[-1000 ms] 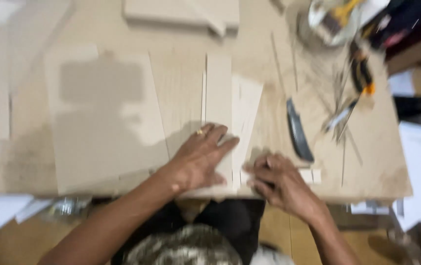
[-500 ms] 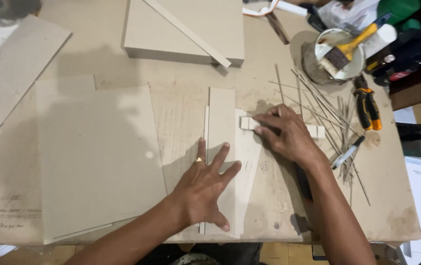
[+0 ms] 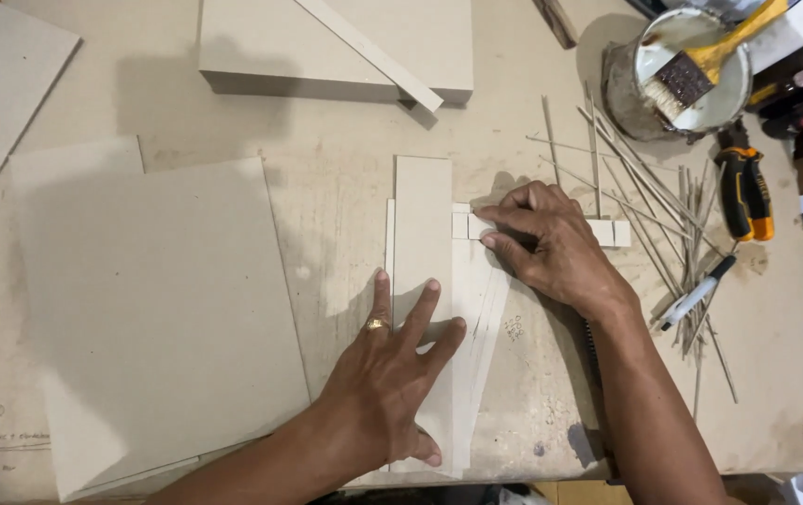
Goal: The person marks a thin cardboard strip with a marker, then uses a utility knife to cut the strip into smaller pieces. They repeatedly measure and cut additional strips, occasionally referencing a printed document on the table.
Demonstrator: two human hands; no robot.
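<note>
My left hand (image 3: 394,369), a gold ring on one finger, presses flat on a stack of long pale board strips (image 3: 423,234) lying lengthwise on the workbench. My right hand (image 3: 543,245) rests to the right of the strips, its fingertips pushing small square pale blocks (image 3: 469,225) against the edge of the upright strip. Two more small blocks (image 3: 612,233) show just past my right hand's knuckles.
A large pale board sheet (image 3: 153,309) lies left of the strips. A thick board block (image 3: 336,47) sits at the top. Thin wooden sticks (image 3: 644,187), a marker (image 3: 698,292), orange-handled pliers (image 3: 745,192) and a glue can with brush (image 3: 687,75) crowd the right side.
My right hand moved up from the bench's near edge to the blocks beside the strips. My left hand stayed pressed on the strips. The camera view moved closer.
</note>
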